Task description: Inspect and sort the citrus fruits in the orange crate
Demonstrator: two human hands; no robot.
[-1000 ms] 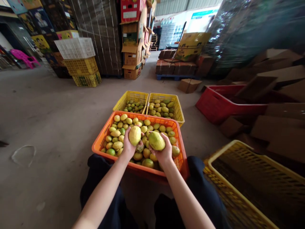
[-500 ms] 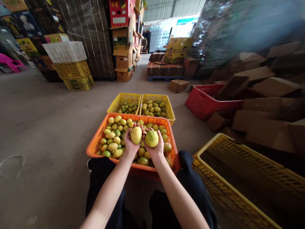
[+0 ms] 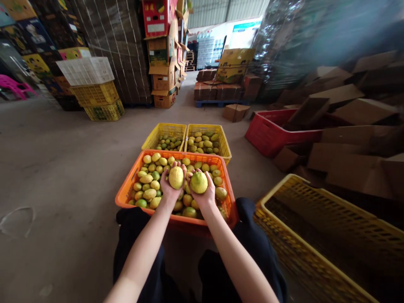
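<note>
Above an orange crate (image 3: 126, 189) of yellow and green fruit, my left hand (image 3: 170, 190) holds a yellow fruit (image 3: 176, 177) on its upturned palm, fingers curled round the far side. Beside it, my right hand (image 3: 206, 194) cradles a greenish-yellow fruit (image 3: 198, 182) in the same way. A small gap separates the two fruits. The crate stands on the floor before my knees, and my hands and forearms hide part of its fruit.
Two yellow crates (image 3: 225, 143) with more fruit adjoin the orange crate's far side. At the right are a large yellow crate (image 3: 293, 219), a red crate (image 3: 261, 134) and a heap of cardboard (image 3: 350, 168). Stacked boxes (image 3: 162, 80) stand farther back.
My left hand has shifted left with its fruit, and my right hand has moved slightly left with its own. The gap between the fruits is a little wider.
</note>
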